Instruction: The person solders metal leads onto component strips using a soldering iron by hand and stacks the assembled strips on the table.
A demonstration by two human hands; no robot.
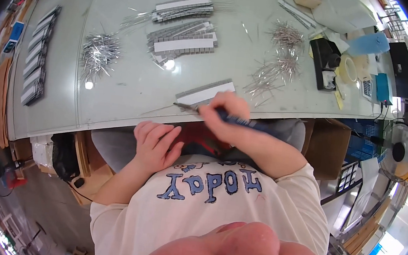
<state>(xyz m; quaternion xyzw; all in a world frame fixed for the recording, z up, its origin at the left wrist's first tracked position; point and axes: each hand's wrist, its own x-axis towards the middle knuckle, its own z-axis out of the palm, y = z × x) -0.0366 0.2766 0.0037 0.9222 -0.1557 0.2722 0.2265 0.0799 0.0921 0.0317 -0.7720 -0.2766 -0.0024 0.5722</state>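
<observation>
My right hand (225, 114) grips a blue-handled tool (235, 120) like a pen, at the near edge of the glass-topped table (118, 82). The tool's metal tip (182, 106) points left, beside a grey strip of small parts with a white band (207, 91). My left hand (155, 144) rests below the table edge against my chest, fingers loosely curled, and I see nothing in it. More grey and white strips (183, 42) lie farther back on the table, and a heap of thin metal pins (99, 52) lies to the left.
Scattered pins (276, 68) lie at the right of the table. A black device (325, 60), a tape roll (349, 68) and a blue box (384, 86) stand at the far right. Stacked strips (38, 58) line the left edge. A cardboard box (327, 146) and fan (398, 149) stand below right.
</observation>
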